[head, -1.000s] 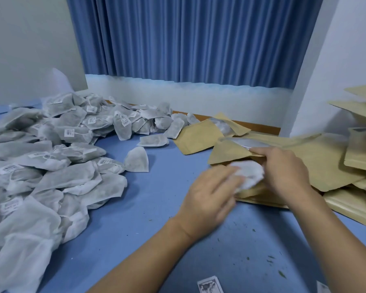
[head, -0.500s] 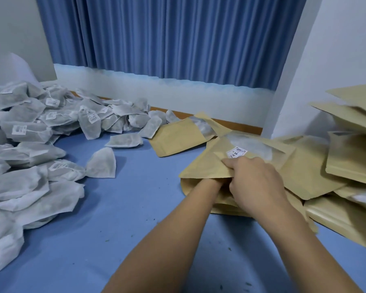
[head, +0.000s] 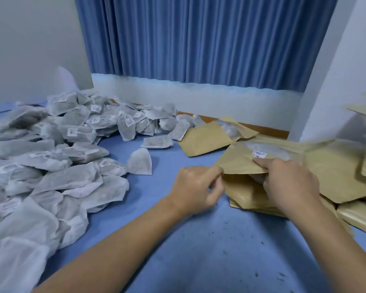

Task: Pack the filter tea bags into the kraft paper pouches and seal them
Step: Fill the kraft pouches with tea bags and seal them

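HANDS: left hand (head: 195, 187) pinches the mouth corner of the kraft paper pouch (head: 237, 163); right hand (head: 290, 182) pinches its upper lip, probably to align the mouth for sealing | CONTENTS: filter tea bag (head: 268, 151) inside, visible through the window | SURFACE: blue tabletop (head: 199, 250); tea bag pile (head: 61, 155) left, spare pouches (head: 336, 166) right | ROOM: blue curtain (head: 199, 39), white wall (head: 19, 49).

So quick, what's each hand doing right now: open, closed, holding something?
Left hand: closed, pinching the near left corner of the kraft pouch.
Right hand: closed, gripping the same pouch's near edge, index finger on top.
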{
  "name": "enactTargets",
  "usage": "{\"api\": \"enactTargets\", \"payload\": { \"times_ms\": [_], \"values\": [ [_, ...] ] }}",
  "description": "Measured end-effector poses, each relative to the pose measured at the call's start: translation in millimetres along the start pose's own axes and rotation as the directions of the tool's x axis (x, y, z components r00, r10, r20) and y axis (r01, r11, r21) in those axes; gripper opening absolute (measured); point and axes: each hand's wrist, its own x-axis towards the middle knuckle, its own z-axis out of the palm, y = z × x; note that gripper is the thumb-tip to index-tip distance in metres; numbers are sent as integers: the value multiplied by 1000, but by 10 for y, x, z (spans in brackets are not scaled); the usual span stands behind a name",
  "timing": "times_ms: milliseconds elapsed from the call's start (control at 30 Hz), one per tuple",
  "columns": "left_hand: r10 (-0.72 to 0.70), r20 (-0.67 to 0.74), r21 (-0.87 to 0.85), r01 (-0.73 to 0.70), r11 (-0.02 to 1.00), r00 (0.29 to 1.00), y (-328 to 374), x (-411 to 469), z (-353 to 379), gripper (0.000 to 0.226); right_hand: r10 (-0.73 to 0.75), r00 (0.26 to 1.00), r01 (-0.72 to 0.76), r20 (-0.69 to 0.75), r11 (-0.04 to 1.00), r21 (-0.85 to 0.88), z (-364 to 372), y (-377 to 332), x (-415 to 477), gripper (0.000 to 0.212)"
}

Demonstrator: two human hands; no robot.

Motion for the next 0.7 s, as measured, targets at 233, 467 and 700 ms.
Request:
{"api": "enactTargets", "payload": {
  "times_ms": [233,467,700],
  "values": [
    [-846,134,599,638,484,516,-1229,-417,-317,48,12,1000,-13,14,998,64,7,18,26,39],
    [-562,67,132,551,824,824,-624,-345,-123,20,28,998,-34,48,990,137,-39,33,34,40],
    [215,-19,-25,-215,976,977,372,-175,272,16,43,996,-51,73,992,118,-77,71,44,63]
  ]
}}
